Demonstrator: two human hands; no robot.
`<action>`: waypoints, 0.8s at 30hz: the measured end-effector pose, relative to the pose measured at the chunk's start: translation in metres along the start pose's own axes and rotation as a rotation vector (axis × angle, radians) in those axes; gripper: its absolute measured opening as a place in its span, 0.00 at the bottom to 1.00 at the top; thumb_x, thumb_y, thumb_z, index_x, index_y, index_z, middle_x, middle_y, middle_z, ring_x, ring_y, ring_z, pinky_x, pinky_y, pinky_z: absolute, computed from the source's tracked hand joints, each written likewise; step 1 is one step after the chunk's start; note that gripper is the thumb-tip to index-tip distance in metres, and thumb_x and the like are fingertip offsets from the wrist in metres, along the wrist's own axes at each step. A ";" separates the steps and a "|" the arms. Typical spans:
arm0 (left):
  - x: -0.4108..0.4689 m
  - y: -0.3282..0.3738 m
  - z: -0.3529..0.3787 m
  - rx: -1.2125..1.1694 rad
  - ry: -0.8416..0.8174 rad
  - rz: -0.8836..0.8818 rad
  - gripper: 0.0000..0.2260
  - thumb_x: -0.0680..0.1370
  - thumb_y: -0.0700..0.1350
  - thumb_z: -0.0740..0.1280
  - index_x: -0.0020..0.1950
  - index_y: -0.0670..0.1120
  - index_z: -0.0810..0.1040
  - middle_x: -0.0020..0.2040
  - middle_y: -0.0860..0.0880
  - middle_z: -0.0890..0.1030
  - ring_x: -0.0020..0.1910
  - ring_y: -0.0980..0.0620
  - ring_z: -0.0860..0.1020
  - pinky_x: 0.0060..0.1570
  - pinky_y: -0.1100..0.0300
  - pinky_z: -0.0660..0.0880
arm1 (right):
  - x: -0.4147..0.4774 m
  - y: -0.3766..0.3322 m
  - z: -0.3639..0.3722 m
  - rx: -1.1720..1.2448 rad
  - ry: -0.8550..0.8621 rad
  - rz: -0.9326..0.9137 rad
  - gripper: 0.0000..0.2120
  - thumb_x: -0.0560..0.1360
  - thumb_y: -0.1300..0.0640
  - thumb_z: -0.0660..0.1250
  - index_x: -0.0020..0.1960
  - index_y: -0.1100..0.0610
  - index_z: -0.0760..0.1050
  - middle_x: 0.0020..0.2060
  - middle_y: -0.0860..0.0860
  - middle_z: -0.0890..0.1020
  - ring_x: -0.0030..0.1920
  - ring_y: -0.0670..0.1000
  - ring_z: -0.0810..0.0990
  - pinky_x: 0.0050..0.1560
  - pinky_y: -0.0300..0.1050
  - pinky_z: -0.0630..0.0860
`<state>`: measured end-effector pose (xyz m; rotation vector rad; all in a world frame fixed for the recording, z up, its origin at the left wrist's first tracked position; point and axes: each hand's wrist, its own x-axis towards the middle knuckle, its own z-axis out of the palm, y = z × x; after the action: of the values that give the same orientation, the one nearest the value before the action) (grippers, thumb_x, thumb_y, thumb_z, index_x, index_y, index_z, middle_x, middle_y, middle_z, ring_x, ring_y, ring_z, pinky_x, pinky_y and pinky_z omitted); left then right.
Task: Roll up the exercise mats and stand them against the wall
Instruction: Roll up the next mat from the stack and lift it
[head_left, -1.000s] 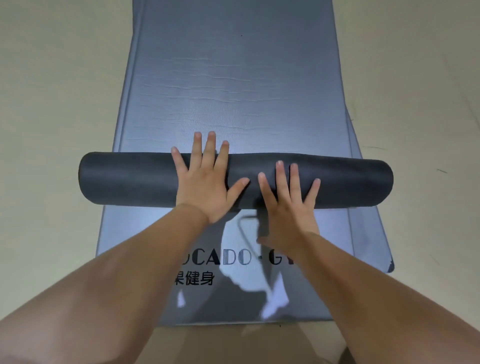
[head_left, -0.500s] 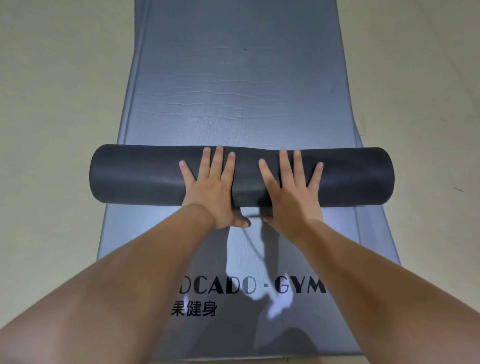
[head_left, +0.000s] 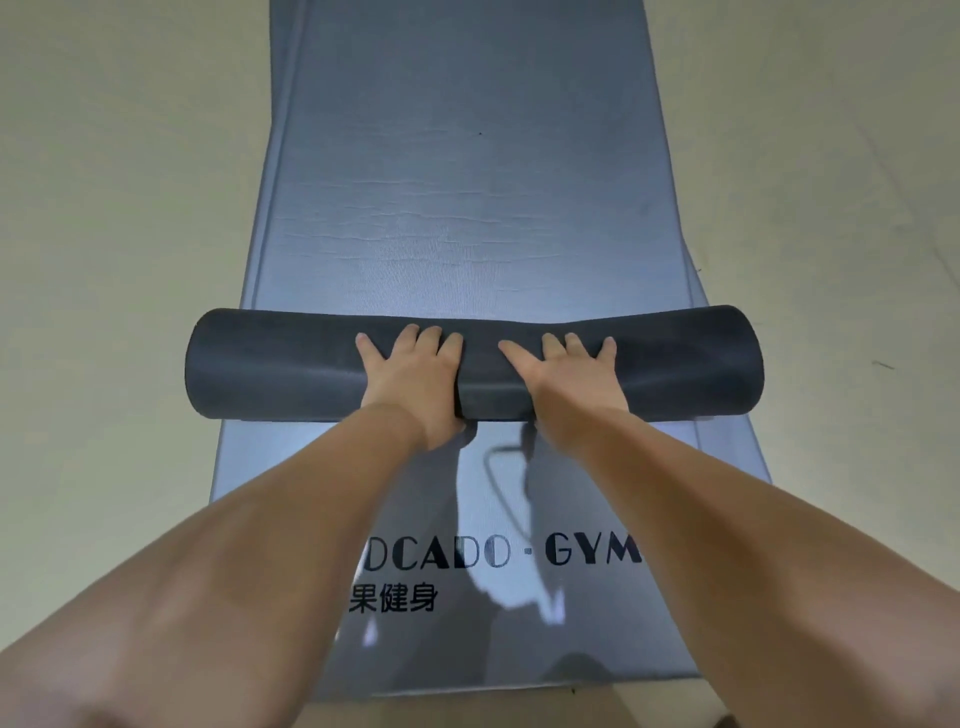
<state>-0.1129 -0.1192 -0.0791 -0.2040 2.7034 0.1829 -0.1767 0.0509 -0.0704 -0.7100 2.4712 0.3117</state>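
A dark grey rolled mat (head_left: 280, 364) lies crosswise on the floor mats, a thick tube a little wider than they are. Beyond it, the unrolled part of the same mat (head_left: 467, 208) stretches away, blue-grey and wrinkled. My left hand (head_left: 415, 379) and my right hand (head_left: 566, 379) sit side by side on the middle of the roll. Their fingers curl over its top and their thumbs are at its near side. Under the roll lies a second blue-grey mat (head_left: 597, 467) with black "CADO · GYM" lettering, bare on the near side.
Beige floor (head_left: 130, 208) lies open on both sides of the mats. An edge of a lower mat (head_left: 698, 291) sticks out on the right, just beyond the roll. No wall is in view.
The roll has moved away from me and grown thicker, uncovering more of the lettered mat. My fingers, spread flat before, now curl over the roll's top.
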 end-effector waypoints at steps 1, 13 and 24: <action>-0.011 0.001 0.000 -0.009 -0.027 0.000 0.44 0.69 0.65 0.71 0.79 0.52 0.57 0.76 0.50 0.63 0.77 0.45 0.58 0.70 0.23 0.50 | -0.011 -0.003 0.000 0.016 -0.020 -0.005 0.50 0.77 0.62 0.71 0.83 0.39 0.41 0.81 0.62 0.60 0.81 0.66 0.55 0.76 0.77 0.50; -0.099 0.008 -0.006 -0.026 -0.194 -0.004 0.38 0.67 0.66 0.71 0.72 0.52 0.65 0.67 0.52 0.72 0.70 0.47 0.67 0.72 0.27 0.52 | -0.080 -0.026 -0.002 0.103 -0.275 -0.120 0.37 0.75 0.58 0.70 0.78 0.40 0.58 0.52 0.49 0.77 0.56 0.58 0.78 0.67 0.67 0.71; -0.121 0.022 0.039 0.072 0.000 0.014 0.63 0.66 0.81 0.58 0.75 0.47 0.20 0.76 0.43 0.21 0.76 0.38 0.24 0.70 0.24 0.35 | -0.041 -0.001 -0.025 0.197 -0.257 -0.129 0.59 0.65 0.46 0.84 0.84 0.39 0.48 0.73 0.53 0.71 0.73 0.59 0.69 0.74 0.62 0.68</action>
<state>0.0076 -0.0777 -0.0611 -0.1642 2.7070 0.0887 -0.1577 0.0588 -0.0269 -0.6955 2.1662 0.1011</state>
